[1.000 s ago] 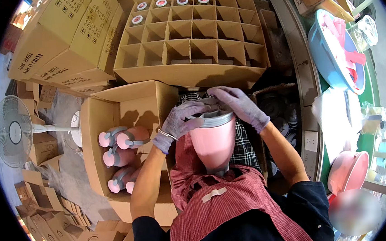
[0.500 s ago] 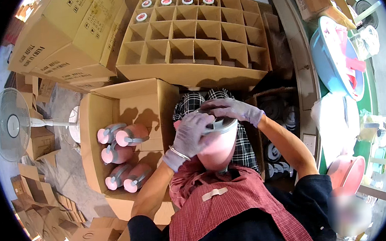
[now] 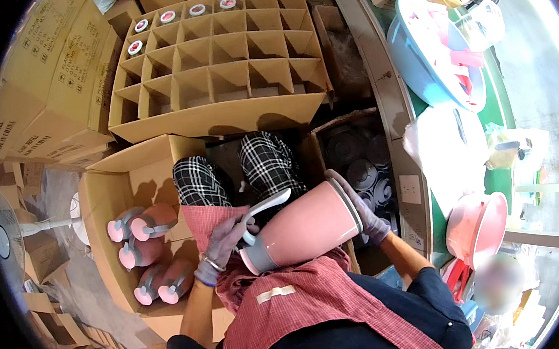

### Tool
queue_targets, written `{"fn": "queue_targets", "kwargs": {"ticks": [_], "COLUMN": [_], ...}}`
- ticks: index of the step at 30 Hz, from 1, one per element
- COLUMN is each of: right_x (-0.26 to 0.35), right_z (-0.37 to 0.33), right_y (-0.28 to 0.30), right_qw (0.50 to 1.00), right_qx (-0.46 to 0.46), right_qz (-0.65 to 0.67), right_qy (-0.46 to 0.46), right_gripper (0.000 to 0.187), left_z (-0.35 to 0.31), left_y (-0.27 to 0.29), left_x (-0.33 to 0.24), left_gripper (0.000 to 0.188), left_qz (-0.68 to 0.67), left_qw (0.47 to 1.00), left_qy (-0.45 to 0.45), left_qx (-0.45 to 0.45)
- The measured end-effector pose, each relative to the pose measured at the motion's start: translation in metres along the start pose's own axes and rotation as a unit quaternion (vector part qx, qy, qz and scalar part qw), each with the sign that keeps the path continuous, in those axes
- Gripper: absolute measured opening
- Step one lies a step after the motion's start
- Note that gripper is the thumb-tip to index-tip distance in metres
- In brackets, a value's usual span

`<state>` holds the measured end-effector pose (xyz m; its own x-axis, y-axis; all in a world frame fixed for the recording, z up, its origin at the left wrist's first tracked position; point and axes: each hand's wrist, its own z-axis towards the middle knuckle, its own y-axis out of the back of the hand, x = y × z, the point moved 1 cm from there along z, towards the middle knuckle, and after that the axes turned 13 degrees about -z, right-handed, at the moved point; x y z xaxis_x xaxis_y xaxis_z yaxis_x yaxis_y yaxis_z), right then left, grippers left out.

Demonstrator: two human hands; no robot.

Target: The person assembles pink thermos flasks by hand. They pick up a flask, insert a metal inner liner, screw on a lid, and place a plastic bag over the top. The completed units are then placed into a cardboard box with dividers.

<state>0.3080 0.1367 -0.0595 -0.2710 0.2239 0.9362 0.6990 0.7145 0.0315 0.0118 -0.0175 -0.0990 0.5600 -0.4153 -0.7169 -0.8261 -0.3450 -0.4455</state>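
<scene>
A pink vacuum jug (image 3: 310,224) with a grey collar and a light grey handle (image 3: 265,205) lies tilted across my lap, its lid end to the left and its base to the right. My left hand (image 3: 222,241), in a greyish glove, grips it at the handle and collar. Pressed along the base rim, my gloved right hand (image 3: 364,210) supports the other end; some of its fingers are hidden. Left of my knees, an open carton (image 3: 105,247) holds several similar pink jugs (image 3: 155,221).
A divided carton (image 3: 219,119) ahead holds several glass pieces with red-and-white tops. Dark and grey round parts fill a box (image 3: 362,178) right of my knees. Farther right, a blue basin (image 3: 408,53) and a pink basin (image 3: 455,233) stand on the green table. Stacked cartons (image 3: 42,81) rise at left.
The jug has gone from upright to lying sideways across my lap. My left hand has shifted to the handle end, my right hand to the base. The view has swung to the right.
</scene>
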Motion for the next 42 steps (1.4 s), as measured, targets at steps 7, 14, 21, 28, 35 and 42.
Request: {"fn": "queue_targets", "kwargs": {"ticks": [7, 14, 21, 28, 35, 42], "right_x": [0.007, 0.041, -0.020, 0.007, 0.091, 0.002], "right_z": [0.015, 0.012, 0.028, 0.044, 0.014, 0.029], "right_y": [-0.006, -0.005, 0.013, -0.007, -0.003, -0.010], "right_qw": [0.988, 0.957, 0.977, 0.950, 0.912, 0.930], "right_qx": [0.063, 0.024, -0.047, -0.058, 0.044, -0.052], "right_qz": [-0.119, -0.217, -0.186, 0.303, -0.232, 0.364], "right_qy": [0.075, 0.192, 0.097, -0.043, 0.337, -0.015], "right_gripper": [0.076, 0.078, 0.071, 0.063, 0.070, 0.065], "left_z": [0.012, 0.028, 0.011, -0.006, 0.029, 0.004], "left_y": [0.002, 0.002, -0.039, -0.068, 0.011, -0.066], "left_x": [0.017, 0.012, -0.070, -0.093, -0.028, -0.094], "left_gripper": [0.022, 0.027, 0.024, 0.024, 0.025, 0.021], "left_qz": [0.425, 0.116, 0.320, 0.448, 0.133, 0.425], "left_qw": [0.903, 0.992, 0.861, 0.747, 0.990, 0.743], "left_qy": [-0.042, 0.036, -0.394, -0.489, -0.026, -0.513], "left_qx": [0.038, -0.026, 0.020, 0.042, -0.022, 0.060]}}
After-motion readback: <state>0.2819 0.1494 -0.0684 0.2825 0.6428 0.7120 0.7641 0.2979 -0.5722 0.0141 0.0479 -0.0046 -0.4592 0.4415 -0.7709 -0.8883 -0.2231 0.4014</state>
